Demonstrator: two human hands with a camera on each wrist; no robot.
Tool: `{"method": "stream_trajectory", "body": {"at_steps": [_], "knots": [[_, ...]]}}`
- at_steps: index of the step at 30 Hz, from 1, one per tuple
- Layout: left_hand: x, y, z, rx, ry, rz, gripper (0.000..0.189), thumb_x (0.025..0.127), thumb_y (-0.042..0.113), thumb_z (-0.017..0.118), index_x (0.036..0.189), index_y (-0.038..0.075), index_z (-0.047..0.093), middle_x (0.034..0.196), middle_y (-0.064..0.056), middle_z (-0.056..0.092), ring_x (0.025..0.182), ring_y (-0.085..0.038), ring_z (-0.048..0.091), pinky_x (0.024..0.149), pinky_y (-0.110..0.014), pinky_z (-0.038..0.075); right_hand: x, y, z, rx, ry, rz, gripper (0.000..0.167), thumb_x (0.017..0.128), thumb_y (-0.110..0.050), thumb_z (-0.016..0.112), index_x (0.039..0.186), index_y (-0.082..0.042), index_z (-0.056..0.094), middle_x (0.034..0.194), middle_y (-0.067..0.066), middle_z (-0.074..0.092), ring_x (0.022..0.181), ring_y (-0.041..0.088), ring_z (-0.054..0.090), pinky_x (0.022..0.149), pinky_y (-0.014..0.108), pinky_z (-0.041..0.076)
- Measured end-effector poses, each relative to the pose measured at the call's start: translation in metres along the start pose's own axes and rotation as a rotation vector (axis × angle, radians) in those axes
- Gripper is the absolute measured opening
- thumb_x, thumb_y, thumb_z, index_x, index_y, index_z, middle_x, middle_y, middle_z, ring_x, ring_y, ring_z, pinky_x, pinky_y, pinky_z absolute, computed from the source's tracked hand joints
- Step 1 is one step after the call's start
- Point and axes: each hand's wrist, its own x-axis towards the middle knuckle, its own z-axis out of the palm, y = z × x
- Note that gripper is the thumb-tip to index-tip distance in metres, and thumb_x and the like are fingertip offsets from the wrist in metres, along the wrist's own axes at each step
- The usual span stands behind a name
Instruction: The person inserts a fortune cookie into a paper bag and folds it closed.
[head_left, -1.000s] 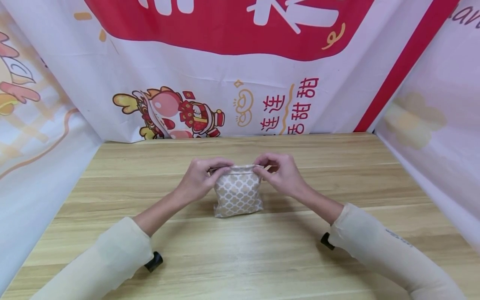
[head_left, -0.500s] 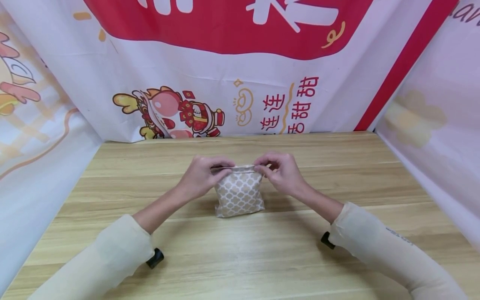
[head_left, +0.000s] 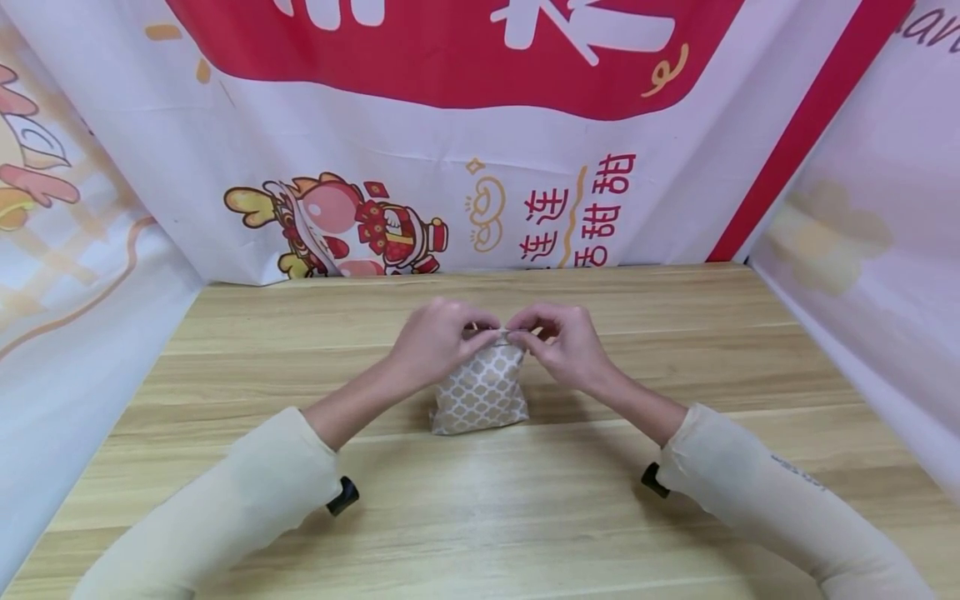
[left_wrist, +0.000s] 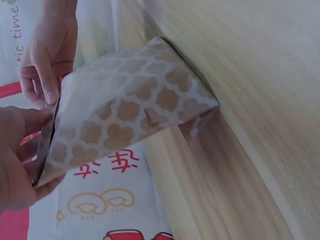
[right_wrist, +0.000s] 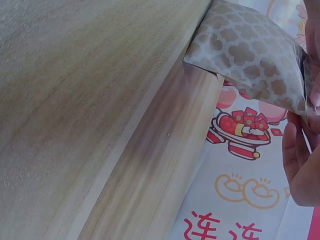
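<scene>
A small pouch (head_left: 482, 393) with a beige and white lattice pattern stands on the table, its top edge folded over into a narrow band. My left hand (head_left: 433, 343) pinches that band near its middle, thumb in front and fingers behind. At the band's right end, my right hand (head_left: 564, 346) pinches it the same way, and the two sets of fingertips nearly meet. The left wrist view shows the pouch (left_wrist: 120, 112) bulging below the fold. What is inside the pouch (right_wrist: 242, 50) is hidden.
The wood-grain table (head_left: 480, 517) ends at a printed white and red cloth (head_left: 420, 133) hanging behind it. More printed cloth hangs on the left and right sides. A black piece (head_left: 343, 497) sticks out beneath the left sleeve cuff.
My left hand has slid right along the folded top edge, from the pouch's left corner to beside the right hand. My right hand has barely moved, and the pouch has stayed nearly in place.
</scene>
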Motion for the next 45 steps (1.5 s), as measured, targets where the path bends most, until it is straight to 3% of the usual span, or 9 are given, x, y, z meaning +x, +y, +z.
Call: {"method": "stream_trajectory", "body": {"at_steps": [5, 10, 16, 29, 34, 38, 45], "knots": [[0.003, 0.006, 0.000, 0.054, -0.018, -0.028, 0.014, 0.097, 0.019, 0.075, 0.105, 0.010, 0.081, 0.095, -0.004, 0.079, 0.080, -0.016, 0.070, 0.070, -0.029, 0.057, 0.000, -0.001, -0.001, 0.002, 0.011, 0.014, 0.008, 0.085, 0.010, 0.079, 0.091, 0.006, 0.074, 0.087, 0.019, 0.075, 0.067, 0.028, 0.069, 0.059, 0.028, 0.061], [0.000, 0.002, 0.000, 0.050, 0.001, -0.004, 0.013, 0.096, 0.019, 0.076, 0.103, 0.010, 0.081, 0.092, -0.004, 0.078, 0.078, -0.016, 0.068, 0.068, -0.029, 0.057, 0.000, -0.001, -0.001, 0.015, 0.015, -0.003, 0.010, 0.084, 0.012, 0.078, 0.089, 0.005, 0.074, 0.086, 0.019, 0.075, 0.068, 0.025, 0.070, 0.060, 0.027, 0.061], [-0.008, -0.007, -0.001, 0.009, 0.025, 0.041, 0.014, 0.096, 0.020, 0.076, 0.102, 0.007, 0.079, 0.092, -0.006, 0.077, 0.076, -0.017, 0.068, 0.068, -0.028, 0.057, -0.002, 0.001, 0.000, 0.016, 0.031, -0.048, 0.010, 0.083, 0.013, 0.078, 0.086, 0.004, 0.075, 0.083, 0.017, 0.075, 0.067, 0.023, 0.070, 0.059, 0.026, 0.060], [-0.017, -0.025, -0.009, -0.098, 0.035, 0.050, 0.011, 0.095, 0.014, 0.076, 0.097, 0.003, 0.079, 0.090, -0.009, 0.077, 0.075, -0.017, 0.068, 0.070, -0.031, 0.060, -0.003, 0.004, -0.004, 0.030, 0.041, 0.007, 0.009, 0.084, 0.012, 0.078, 0.086, 0.004, 0.074, 0.082, 0.015, 0.075, 0.064, 0.030, 0.067, 0.055, 0.028, 0.058], [-0.025, -0.037, -0.012, -0.168, 0.045, -0.006, 0.006, 0.094, 0.009, 0.076, 0.093, 0.004, 0.079, 0.085, -0.006, 0.075, 0.074, -0.016, 0.065, 0.067, -0.029, 0.058, -0.005, 0.006, -0.008, 0.055, 0.060, 0.033, 0.009, 0.084, 0.013, 0.077, 0.085, 0.004, 0.074, 0.082, 0.017, 0.075, 0.061, 0.034, 0.065, 0.052, 0.019, 0.053], [-0.029, -0.042, -0.014, -0.219, 0.051, -0.022, 0.006, 0.094, 0.007, 0.075, 0.094, 0.002, 0.080, 0.086, -0.008, 0.076, 0.071, -0.016, 0.064, 0.063, -0.026, 0.056, -0.006, 0.008, -0.011, 0.067, 0.056, 0.046, 0.011, 0.086, 0.011, 0.076, 0.085, 0.001, 0.074, 0.082, 0.016, 0.075, 0.060, 0.034, 0.064, 0.051, 0.019, 0.052], [-0.031, -0.042, -0.016, -0.316, 0.024, -0.142, 0.009, 0.096, 0.004, 0.073, 0.100, 0.001, 0.080, 0.090, -0.009, 0.078, 0.072, -0.019, 0.069, 0.065, -0.025, 0.059, -0.005, 0.012, -0.014, 0.101, 0.035, 0.107, 0.008, 0.087, 0.009, 0.077, 0.087, 0.002, 0.073, 0.082, 0.017, 0.074, 0.056, 0.025, 0.061, 0.050, 0.020, 0.052]]}}
